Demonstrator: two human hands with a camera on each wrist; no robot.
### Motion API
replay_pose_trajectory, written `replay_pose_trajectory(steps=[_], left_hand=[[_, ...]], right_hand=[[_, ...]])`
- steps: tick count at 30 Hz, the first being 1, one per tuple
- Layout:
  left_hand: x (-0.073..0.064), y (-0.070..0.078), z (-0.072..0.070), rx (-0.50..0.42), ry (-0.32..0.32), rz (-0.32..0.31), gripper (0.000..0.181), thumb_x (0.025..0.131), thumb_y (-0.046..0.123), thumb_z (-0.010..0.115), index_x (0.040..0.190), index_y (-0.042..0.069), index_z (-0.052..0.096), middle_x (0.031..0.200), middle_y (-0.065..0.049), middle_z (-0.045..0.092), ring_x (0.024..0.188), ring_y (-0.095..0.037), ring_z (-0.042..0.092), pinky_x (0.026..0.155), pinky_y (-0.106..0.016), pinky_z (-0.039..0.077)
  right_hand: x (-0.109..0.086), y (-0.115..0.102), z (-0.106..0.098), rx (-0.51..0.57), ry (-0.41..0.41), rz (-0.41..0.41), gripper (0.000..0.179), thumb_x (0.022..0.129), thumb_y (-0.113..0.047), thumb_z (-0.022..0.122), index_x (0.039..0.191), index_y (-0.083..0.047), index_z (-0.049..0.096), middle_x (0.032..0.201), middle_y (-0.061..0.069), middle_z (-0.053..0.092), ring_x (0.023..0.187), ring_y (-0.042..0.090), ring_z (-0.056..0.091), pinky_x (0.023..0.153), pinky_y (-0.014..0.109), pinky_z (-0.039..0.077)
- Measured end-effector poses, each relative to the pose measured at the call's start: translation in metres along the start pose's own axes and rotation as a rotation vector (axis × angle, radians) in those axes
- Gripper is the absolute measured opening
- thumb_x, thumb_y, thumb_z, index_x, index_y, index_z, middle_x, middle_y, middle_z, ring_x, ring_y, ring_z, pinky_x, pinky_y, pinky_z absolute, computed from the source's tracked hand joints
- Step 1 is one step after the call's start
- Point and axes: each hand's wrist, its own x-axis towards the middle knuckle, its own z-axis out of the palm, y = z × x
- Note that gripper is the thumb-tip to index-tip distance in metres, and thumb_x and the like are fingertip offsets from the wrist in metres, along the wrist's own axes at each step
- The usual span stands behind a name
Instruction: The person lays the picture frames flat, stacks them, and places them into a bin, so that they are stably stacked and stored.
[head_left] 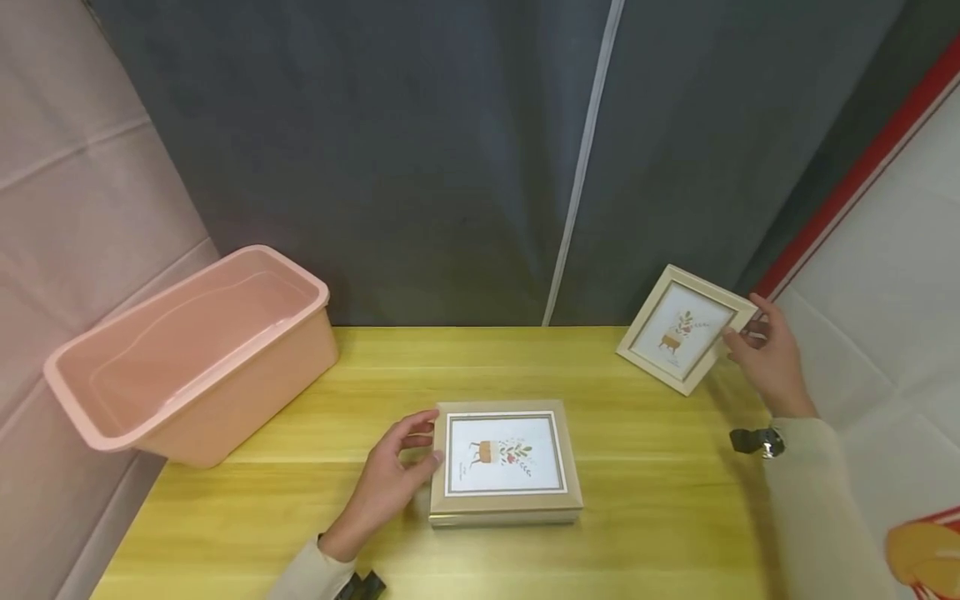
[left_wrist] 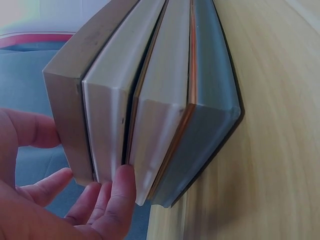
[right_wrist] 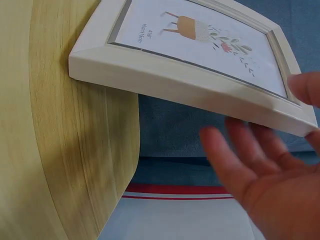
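Several picture frames (head_left: pixel 506 504) lie stacked flat on the table, the top one showing a plant-pot print under its glass. At the left end of this stack, my left hand (head_left: pixel 390 475) rests its fingertips against the edges. The left wrist view shows the stacked frames' sides (left_wrist: pixel 107 110) close up, with relaxed fingers touching them. Farther right, my right hand (head_left: pixel 772 358) pinches a single cream picture frame (head_left: pixel 738 308) by its right corner, thumb on the front and fingers behind. That frame (right_wrist: pixel 175 80) stands tilted, a lower corner at the tabletop.
A pink plastic bin (head_left: pixel 247 375) stands at the left of the wooden table (head_left: pixel 637 533). Behind the table hangs a dark grey curtain (head_left: pixel 375 167) with a pale seam. A white wall covering with a red band (head_left: pixel 847 192) borders the right side.
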Motion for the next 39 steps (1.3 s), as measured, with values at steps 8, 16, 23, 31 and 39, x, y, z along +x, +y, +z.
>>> replay_pose_trajectory(steps=[8, 16, 23, 31, 39], left_hand=[[0.001, 0.003, 0.001, -0.011, -0.005, 0.008, 0.059, 0.092, 0.006, 0.079, 0.145, 0.023, 0.061, 0.134, -0.005, 0.065, 0.122, -0.029, 0.065, 0.091, -0.026, 0.059], [0.003, 0.001, -0.001, -0.015, -0.004, 0.014, 0.057, 0.093, 0.009, 0.079, 0.145, 0.024, 0.062, 0.135, -0.005, 0.064, 0.122, -0.028, 0.064, 0.091, -0.027, 0.058], [0.000, 0.000, -0.002, -0.034, -0.008, 0.007, 0.057, 0.093, 0.011, 0.079, 0.145, 0.023, 0.062, 0.135, -0.006, 0.064, 0.123, -0.029, 0.064, 0.087, -0.025, 0.059], [0.001, 0.000, -0.004, -0.054, -0.008, 0.008, 0.054, 0.093, 0.010, 0.080, 0.144, 0.022, 0.063, 0.135, -0.005, 0.066, 0.122, -0.028, 0.064, 0.088, -0.027, 0.060], [0.002, 0.001, -0.005, -0.044, -0.006, 0.019, 0.052, 0.094, 0.011, 0.079, 0.143, 0.020, 0.063, 0.135, -0.007, 0.067, 0.122, -0.028, 0.064, 0.091, -0.028, 0.059]], right_hand=[[-0.002, -0.006, 0.000, 0.110, -0.055, -0.065, 0.072, 0.103, -0.007, 0.065, 0.166, -0.022, 0.034, 0.110, -0.014, 0.056, 0.087, -0.008, 0.064, 0.065, 0.023, 0.064], [-0.016, -0.016, 0.005, 0.157, -0.029, -0.074, 0.068, 0.101, -0.005, 0.068, 0.162, -0.023, 0.043, 0.111, -0.026, 0.063, 0.091, -0.010, 0.068, 0.064, 0.026, 0.064], [-0.035, -0.027, 0.012, 0.430, -0.024, -0.114, 0.067, 0.097, 0.007, 0.068, 0.158, -0.013, 0.048, 0.113, -0.017, 0.070, 0.092, -0.004, 0.073, 0.059, 0.028, 0.063], [-0.056, -0.053, 0.023, 0.589, -0.015, -0.147, 0.064, 0.096, 0.011, 0.066, 0.153, -0.014, 0.052, 0.111, -0.011, 0.076, 0.087, 0.001, 0.076, 0.056, 0.027, 0.063], [-0.076, -0.074, 0.023, 0.598, -0.050, -0.174, 0.065, 0.096, 0.011, 0.067, 0.155, -0.011, 0.048, 0.113, -0.009, 0.076, 0.087, 0.004, 0.077, 0.057, 0.026, 0.063]])
